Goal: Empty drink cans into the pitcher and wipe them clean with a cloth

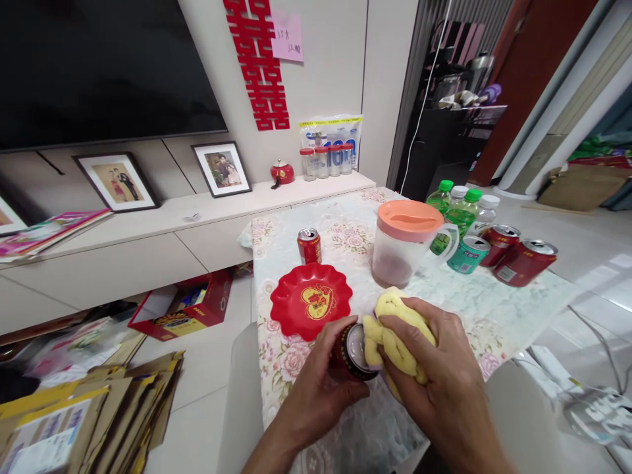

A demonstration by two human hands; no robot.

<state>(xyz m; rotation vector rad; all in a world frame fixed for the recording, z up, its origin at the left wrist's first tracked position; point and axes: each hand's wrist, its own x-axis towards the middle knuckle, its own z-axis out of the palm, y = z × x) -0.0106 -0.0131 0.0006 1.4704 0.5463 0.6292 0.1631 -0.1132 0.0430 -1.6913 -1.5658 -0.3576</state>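
My left hand (328, 378) is wrapped round a dark red drink can (348, 352), which is tilted so that its silver end faces up and to the right. Bunched in my right hand (434, 362) is a yellow cloth (395, 329), its folded edge pressed against the can's rim. Just beyond the can lies a red scalloped plate (291, 299) with a gold heart design. Behind that plate stands a smaller red can (309, 247). A clear pitcher (390, 253) with an orange lid stands beyond the cloth, with reddish contents low inside.
On the right of the flowered tablecloth (345, 237) stand green-capped bottles (464, 214), a teal can (468, 255) and large red cans (526, 262). Framed photos (223, 169) and red-lidded jars (322, 161) line the cabinet. Flattened cardboard (128, 401) and a red box (197, 306) are on the floor.
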